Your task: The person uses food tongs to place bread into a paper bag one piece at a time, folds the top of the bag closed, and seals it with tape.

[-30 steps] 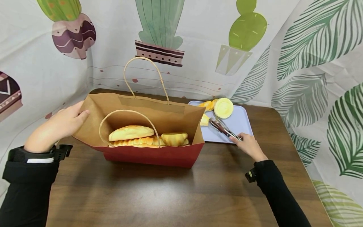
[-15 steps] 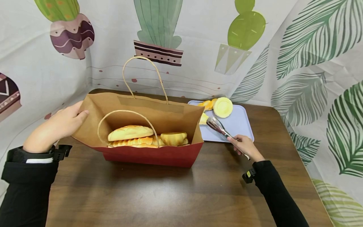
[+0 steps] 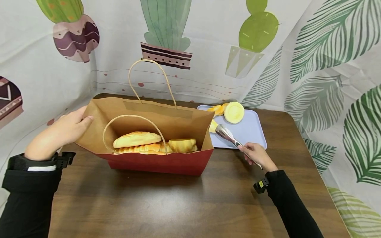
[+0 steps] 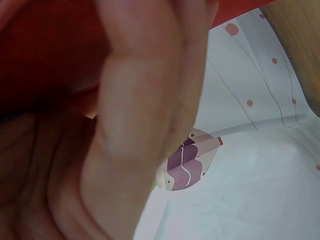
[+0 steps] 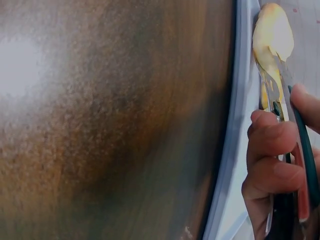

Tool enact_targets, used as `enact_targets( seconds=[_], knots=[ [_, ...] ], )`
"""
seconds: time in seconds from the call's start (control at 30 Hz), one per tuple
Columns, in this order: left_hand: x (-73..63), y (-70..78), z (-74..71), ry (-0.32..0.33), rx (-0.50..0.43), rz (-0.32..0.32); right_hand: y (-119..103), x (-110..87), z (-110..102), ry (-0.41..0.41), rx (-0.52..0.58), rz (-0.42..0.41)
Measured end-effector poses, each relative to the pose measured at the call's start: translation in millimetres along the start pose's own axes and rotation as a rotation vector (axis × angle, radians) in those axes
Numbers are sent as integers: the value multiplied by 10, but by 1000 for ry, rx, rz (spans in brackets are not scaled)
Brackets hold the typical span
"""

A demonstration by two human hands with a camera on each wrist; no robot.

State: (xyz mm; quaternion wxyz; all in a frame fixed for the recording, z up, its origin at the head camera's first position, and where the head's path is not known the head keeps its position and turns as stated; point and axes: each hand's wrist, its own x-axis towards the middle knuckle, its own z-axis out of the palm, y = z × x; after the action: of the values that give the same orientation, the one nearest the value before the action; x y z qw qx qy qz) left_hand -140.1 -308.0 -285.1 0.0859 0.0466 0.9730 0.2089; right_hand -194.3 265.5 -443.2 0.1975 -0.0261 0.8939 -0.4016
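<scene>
In the head view, my left hand pinches the left edge of a red paper bag, thumb on the brown inner side. The left wrist view has its fingers large against the bag's red side. The bag stands upright with its mouth spread, holding a long bread roll and several other breads. To the right, my right hand grips metal food tongs. Their tips meet a pale yellow bread piece, partly hidden behind the bag. In the right wrist view, the tongs' ends overlap that bread.
A pale blue tray lies at the back right of the wooden table. On it are a round pale pastry and an orange-yellow twisted bread. Two rope handles rise from the bag. A printed cloth hangs behind.
My right hand has shifted slightly nearer, and the tongs' handle end now shows behind it. The tongs' arms have drawn together at the bread piece. My left hand and the bag stay put.
</scene>
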Motion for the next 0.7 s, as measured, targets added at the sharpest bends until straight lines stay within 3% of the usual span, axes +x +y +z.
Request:
enact_targets(
  seconds=[0.43,0.7],
  knots=[
    [8,-5,4,11,-11,11,-262,-254,-220,143,-43,-101],
    [0,-11,6,8,-13,12,-428,-461,-383,184,5,-136]
  ],
)
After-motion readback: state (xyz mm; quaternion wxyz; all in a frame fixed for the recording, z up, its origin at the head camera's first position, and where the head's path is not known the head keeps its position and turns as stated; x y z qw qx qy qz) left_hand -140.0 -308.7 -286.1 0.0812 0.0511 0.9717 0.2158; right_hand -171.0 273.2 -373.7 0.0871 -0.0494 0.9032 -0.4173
